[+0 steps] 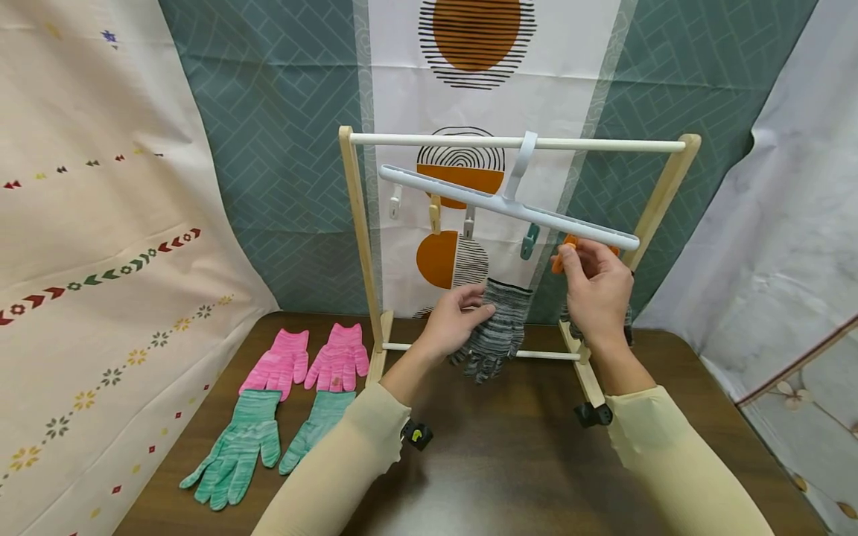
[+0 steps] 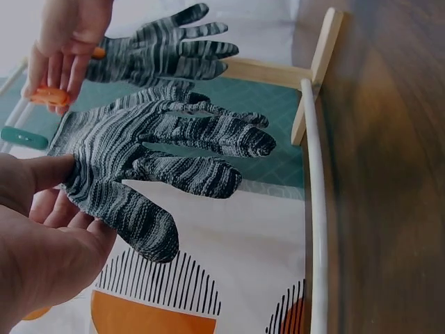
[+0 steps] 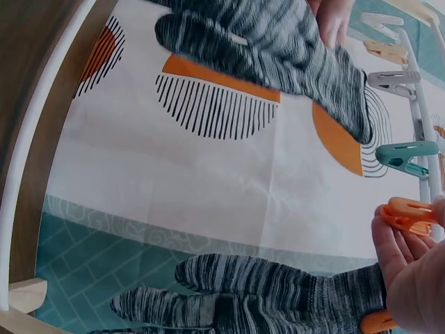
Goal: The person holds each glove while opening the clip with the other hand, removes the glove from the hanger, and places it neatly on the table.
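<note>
My left hand [image 1: 450, 321] pinches a black-and-grey striped knit glove [image 1: 501, 324] near its cuff, thumb in front; the glove's fingers hang downward. Up and to the right, my right hand [image 1: 599, 292] pinches an orange clothespin [image 3: 410, 214] beneath the low right end of a pale hanger [image 1: 469, 195]. The held glove is apart from that clothespin. A second striped glove [image 2: 167, 52] hangs from another orange clothespin [image 3: 377, 321] at the hanger's end; in the head view my right hand mostly hides it. The hanger tilts down to the right.
White, yellow, grey and teal clothespins [image 1: 529, 242] hang along the hanger. Its hook loops over the white top rod [image 1: 603, 144] of a wooden-sided rack [image 1: 362, 231]. Pink gloves [image 1: 284, 357] and green gloves [image 1: 244, 443] lie on the brown table [image 1: 509, 461] at left.
</note>
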Demonstrator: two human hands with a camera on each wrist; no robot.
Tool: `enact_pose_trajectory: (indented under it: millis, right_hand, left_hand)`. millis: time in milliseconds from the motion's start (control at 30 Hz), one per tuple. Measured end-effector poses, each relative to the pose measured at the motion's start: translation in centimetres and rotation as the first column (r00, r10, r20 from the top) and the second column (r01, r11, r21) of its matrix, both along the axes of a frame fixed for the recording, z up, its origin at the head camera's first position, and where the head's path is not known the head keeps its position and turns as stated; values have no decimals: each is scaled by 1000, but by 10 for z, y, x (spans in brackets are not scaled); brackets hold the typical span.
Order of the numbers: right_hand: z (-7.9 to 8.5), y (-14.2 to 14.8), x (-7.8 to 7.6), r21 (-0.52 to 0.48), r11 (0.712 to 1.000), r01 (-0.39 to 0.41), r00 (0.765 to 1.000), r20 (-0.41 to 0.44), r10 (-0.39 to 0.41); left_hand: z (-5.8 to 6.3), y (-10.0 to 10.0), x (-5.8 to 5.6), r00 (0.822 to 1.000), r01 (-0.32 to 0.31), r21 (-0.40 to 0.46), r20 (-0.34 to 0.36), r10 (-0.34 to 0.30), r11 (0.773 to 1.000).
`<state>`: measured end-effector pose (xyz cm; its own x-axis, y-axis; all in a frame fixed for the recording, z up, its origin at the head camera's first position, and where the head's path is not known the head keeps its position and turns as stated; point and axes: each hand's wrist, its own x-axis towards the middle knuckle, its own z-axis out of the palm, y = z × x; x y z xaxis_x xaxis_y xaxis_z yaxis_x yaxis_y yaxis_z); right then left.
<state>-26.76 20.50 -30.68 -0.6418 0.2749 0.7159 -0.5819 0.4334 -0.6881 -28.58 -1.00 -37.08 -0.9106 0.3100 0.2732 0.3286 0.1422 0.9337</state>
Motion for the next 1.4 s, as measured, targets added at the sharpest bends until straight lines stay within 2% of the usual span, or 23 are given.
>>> enact_pose_trajectory:
  millis: [100, 200, 300, 367, 433, 800, 1000, 1233, 1400]
  right_hand:
    - [7, -4, 7, 4, 1000, -3, 1000, 1, 3]
    - [16, -9, 18, 4, 1000, -7, 1000, 4, 7]
    - [20, -11, 23, 2, 1000, -9, 1000, 10, 9]
    - [21, -10, 23, -4, 1000, -15, 1000, 13, 15]
    - [21, -10, 23, 3, 1000, -11, 1000, 9, 11]
    - [23, -10, 23, 12, 1000, -13, 1000, 9, 13]
    - [21, -7, 22, 1, 1000, -14, 1000, 21, 14]
    - [18, -4, 20, -4, 1000, -18, 999, 29, 18]
    - [19, -4, 20, 3, 1000, -13, 1000, 23, 13]
  left_hand:
    - [-1, -5, 3, 1000, 5, -4, -4, -5, 1000]
    - [8, -12, 14, 1000, 6, -25, -4, -6, 1000]
    - [9, -17, 16, 1000, -2, -35, 3, 2, 999]
    - [8, -21, 17, 1000, -7, -29, -4, 7, 1000]
    - [-1, -23, 11, 1000, -13, -16, -3, 13, 1000]
    - [-2, -38, 23, 999, -41, 51, 22, 39, 998]
    - [-7, -45, 29, 998, -47, 66, 38, 44, 997]
    - [-15, -58, 37, 994, -96, 86, 51, 92, 992]
    - [-20, -71, 43, 988, -134, 53, 83, 130, 990]
